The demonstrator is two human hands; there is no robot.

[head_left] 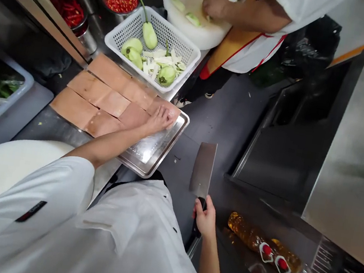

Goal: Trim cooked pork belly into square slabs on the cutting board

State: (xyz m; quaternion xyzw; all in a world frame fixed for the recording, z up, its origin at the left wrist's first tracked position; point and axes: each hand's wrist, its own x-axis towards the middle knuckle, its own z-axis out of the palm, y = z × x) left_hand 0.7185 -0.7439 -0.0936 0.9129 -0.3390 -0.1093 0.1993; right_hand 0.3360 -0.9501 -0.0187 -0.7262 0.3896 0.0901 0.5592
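My left hand (159, 120) rests palm down on a flat, pinkish-tan slab that looks like skin-on pork (173, 111), at the right end of a metal tray (145, 154). Its fingers lie on the slab's surface, apart. Several more such slabs (108, 100) are laid side by side in rows, covering most of the tray. Out to the right, above the floor, my right hand (206, 215) grips the black handle of a cleaver (203, 167). The cleaver's broad blade points away from me and touches nothing.
Behind the tray stands a white basket (115, 44) of pale green eggplants. A co-worker's hand (215, 5) is over a round board (204, 35). Steel bowls of red chilies (121, 3) stand far left. Oil bottles (245, 230) lie right; a white round board (10, 161) is near left.
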